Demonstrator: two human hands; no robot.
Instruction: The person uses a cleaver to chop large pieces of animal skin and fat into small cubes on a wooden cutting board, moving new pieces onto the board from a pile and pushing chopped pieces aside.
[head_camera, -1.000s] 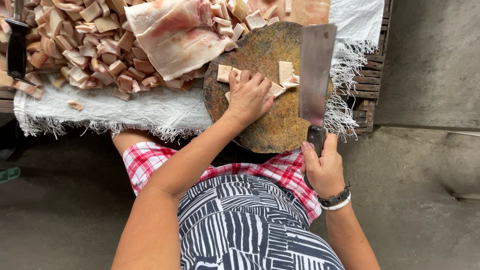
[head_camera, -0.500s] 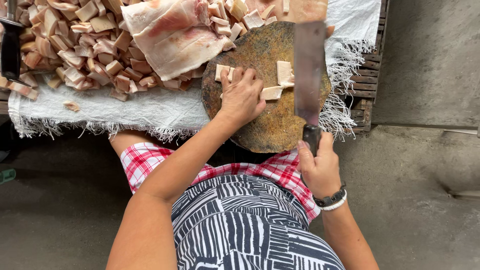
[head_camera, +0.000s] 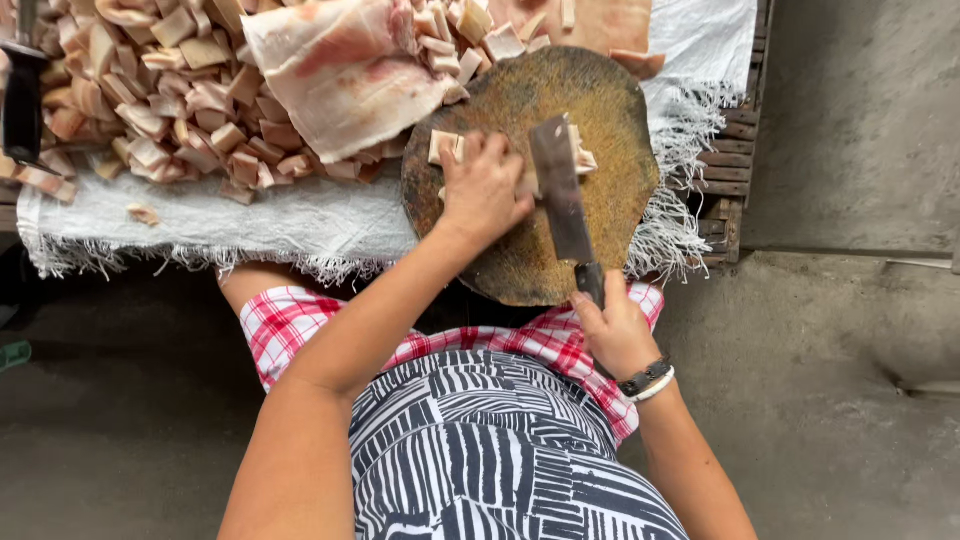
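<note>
Far left: dark handle at frame edge, resting by heap of cut meat cubes on white woven sheet. Big uncut pork slab, skin side pale, draped over heap, touching upper-left rim of round wooden chopping block.

Mid: left hand pressed flat on meat strip on block, fingers curled down over it, knuckles toward blade, tips tucked as far as visible. Cut pcs showing just beyond fingers.

Right of that: cleaver blade down on block, right beside left hand's knuckles, a few pcs on far side. Right hand wrapped fully closed round cleaver handle near block's near edge; wristband on wrist.

To do well, prob.: keep fingertips tucked behind knuckles, blade face riding knuckles, straight-down chops, even widths, strip fed steadily w/o lifting hold. Checked cloth over lap.
</note>
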